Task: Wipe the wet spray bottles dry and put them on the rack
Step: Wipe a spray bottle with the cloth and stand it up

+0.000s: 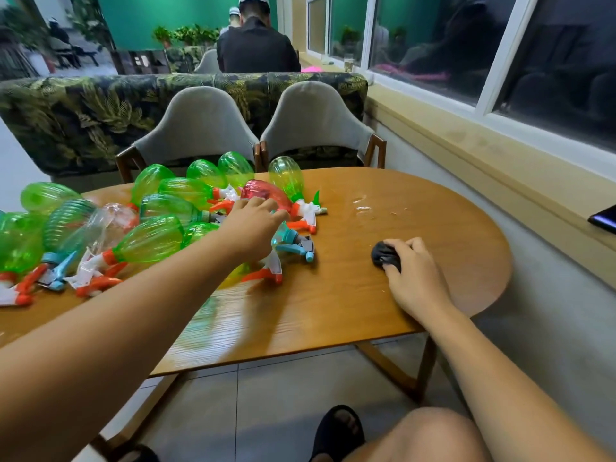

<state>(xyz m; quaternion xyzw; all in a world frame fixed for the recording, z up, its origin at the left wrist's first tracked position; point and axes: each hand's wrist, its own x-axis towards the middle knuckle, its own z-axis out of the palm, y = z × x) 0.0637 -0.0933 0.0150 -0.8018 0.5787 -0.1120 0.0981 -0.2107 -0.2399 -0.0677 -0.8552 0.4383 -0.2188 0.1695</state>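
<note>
Head view, single entry. Spray bottles (150, 228), mostly green, a few clear, plus one red bottle (263, 193): heaped on their sides across left half of wooden table (416, 321), none upright. Left hand (253, 225): stretched over heap, fingers bent down beside red bottle's neck; contact hidden, grip impossible to tell. Right hand (413, 271): fingers curled tight round balled dark cloth (385, 256), resting on tabletop well apart from heap. Water drops (361, 205) towards far edge. Rack: not in view. Progress, by judgement: early; nothing visibly wiped or racked, whole heap outstanding.
</note>
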